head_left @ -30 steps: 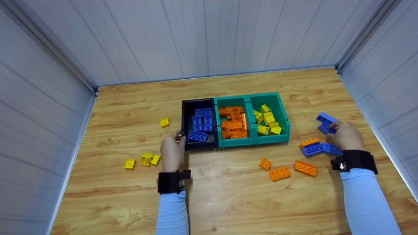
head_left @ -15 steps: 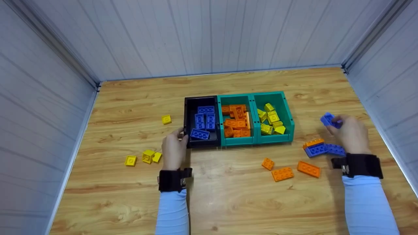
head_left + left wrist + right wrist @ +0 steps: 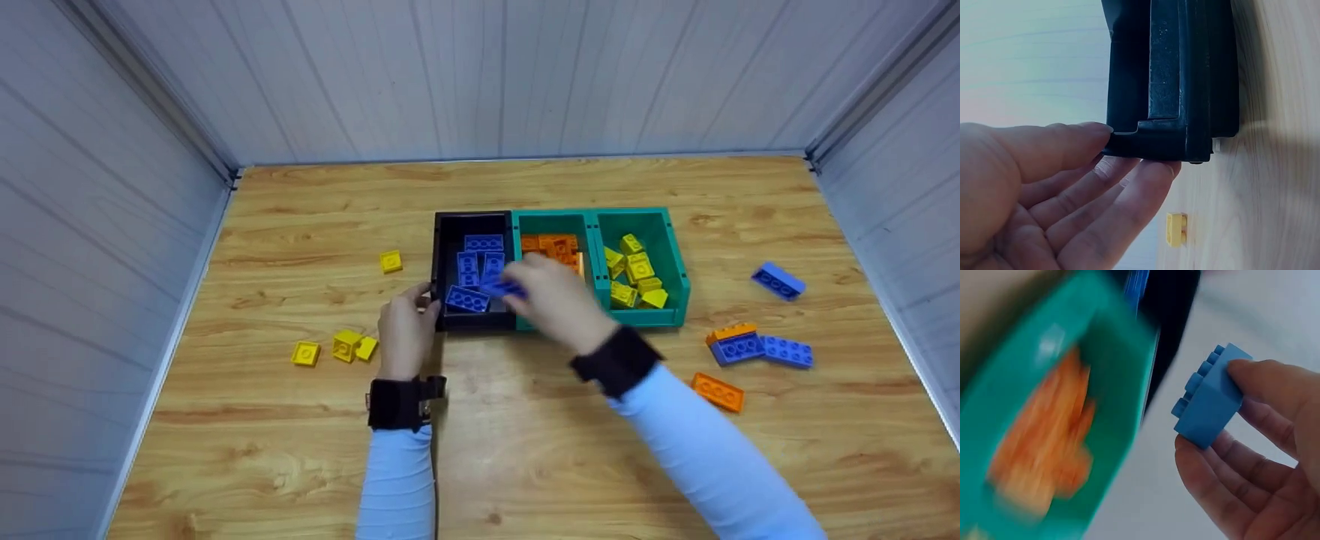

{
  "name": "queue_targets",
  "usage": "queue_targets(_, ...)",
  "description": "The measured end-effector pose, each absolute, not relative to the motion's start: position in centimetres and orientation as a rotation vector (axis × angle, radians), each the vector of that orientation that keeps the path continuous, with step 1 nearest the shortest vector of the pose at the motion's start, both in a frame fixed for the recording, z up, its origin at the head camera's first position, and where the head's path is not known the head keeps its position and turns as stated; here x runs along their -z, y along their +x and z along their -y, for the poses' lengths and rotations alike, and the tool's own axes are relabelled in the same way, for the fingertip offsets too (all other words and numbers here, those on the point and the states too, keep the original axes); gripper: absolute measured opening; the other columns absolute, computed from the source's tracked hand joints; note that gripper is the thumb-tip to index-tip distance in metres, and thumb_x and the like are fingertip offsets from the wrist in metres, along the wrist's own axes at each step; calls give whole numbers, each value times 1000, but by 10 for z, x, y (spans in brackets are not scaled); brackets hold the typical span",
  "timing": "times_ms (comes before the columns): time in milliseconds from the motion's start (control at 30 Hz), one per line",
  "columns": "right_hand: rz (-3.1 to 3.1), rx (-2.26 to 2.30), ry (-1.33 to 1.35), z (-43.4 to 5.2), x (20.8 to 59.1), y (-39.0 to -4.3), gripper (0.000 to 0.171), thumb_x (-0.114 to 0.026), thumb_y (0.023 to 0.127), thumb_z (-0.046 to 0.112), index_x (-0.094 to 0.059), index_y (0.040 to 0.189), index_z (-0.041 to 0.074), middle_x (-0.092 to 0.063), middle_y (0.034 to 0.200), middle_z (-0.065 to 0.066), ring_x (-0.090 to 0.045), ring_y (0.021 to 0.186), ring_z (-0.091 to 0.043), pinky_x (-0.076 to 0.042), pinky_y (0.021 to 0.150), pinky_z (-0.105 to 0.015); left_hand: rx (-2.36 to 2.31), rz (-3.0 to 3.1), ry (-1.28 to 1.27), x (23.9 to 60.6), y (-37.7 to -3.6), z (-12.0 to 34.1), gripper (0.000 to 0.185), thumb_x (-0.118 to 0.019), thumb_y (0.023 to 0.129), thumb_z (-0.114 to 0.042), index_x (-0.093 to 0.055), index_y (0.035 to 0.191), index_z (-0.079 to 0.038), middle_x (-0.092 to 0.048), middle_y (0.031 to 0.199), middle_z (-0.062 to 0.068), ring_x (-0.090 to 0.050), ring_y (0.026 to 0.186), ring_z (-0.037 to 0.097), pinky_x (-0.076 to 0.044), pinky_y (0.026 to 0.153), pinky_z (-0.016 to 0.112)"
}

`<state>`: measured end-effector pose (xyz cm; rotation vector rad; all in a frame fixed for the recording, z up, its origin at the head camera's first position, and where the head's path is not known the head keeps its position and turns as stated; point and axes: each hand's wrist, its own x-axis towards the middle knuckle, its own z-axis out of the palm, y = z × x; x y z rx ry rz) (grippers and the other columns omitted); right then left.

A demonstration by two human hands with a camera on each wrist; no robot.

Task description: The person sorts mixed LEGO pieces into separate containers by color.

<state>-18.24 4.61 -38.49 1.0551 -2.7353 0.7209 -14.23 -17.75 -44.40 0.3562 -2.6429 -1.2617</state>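
My left hand (image 3: 403,334) grips the near left corner of the black bin (image 3: 476,324). In the left wrist view the thumb lies on the upper edge of the bin wall (image 3: 1162,138) and the fingers press its outer side. My right hand (image 3: 561,304) pinches a studded blue toy brick (image 3: 1210,405) between thumb and fingers, over the right part of the black bin. Several blue bricks (image 3: 467,298) lie inside that bin. The right hand partly covers the middle green bin (image 3: 555,215) and its orange bricks (image 3: 553,243).
The right green bin (image 3: 679,274) contains yellow bricks (image 3: 639,268). Loose yellow bricks (image 3: 346,345) lie on the table's left. At right are a blue brick (image 3: 778,281), a blue brick with an orange one (image 3: 735,345), another blue brick (image 3: 787,351) and an orange brick (image 3: 718,392).
My right hand picked up a blue brick at the table's right and carried it left to the black bin. The left hand keeps its grip on the bin. The head view has shifted slightly.
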Motion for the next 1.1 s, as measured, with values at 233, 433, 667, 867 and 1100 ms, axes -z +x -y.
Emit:
queue_targets(233,2791,-363,1109,15,394,-202,21,-73,91,14,-71,110,5,-67,103,-17,-66,85,-31,-57,72,-41,1242,2664,351,443,-144,176,32,-67,94,-6,-67,125,-1,-73,100,14,-69,86,26,-56,70,39)
queue_targets(433,2812,-82,1014,33,403,-238,24,-57,101,8,-70,121,7,-68,111,-18,-68,91,-31,-57,77,-42,1223,2657,327,442,-143,175,32,-67,94,-6,-67,125,0,-73,98,14,-69,86,25,-55,71,40)
queue_targets(667,2888,-3,934,41,417,-258,28,-51,103,8,-67,127,9,-66,116,-17,-66,98,-32,-56,79,-43,1228,2649,321,446,-141,172,32,-68,93,-6,-67,124,1,-73,95,13,-70,83,24,-55,69,39)
queue_targets(867,2849,-199,909,22,412,-265,21,-54,100,8,-73,111,6,-70,101,-16,-67,83,-31,-58,67,-43,1238,2654,308,449,-143,172,31,-68,93,-6,-67,123,1,-73,96,13,-69,83,25,-56,69,37)
queue_targets(1100,2976,-602,755,-70,365,-272,24,-58,100,16,-67,120,7,-67,117,-15,-65,96,-30,-56,79,-43,1255,2645,319,446,-142,179,33,-67,94,-5,-65,126,3,-73,99,14,-70,85,24,-56,68,36)
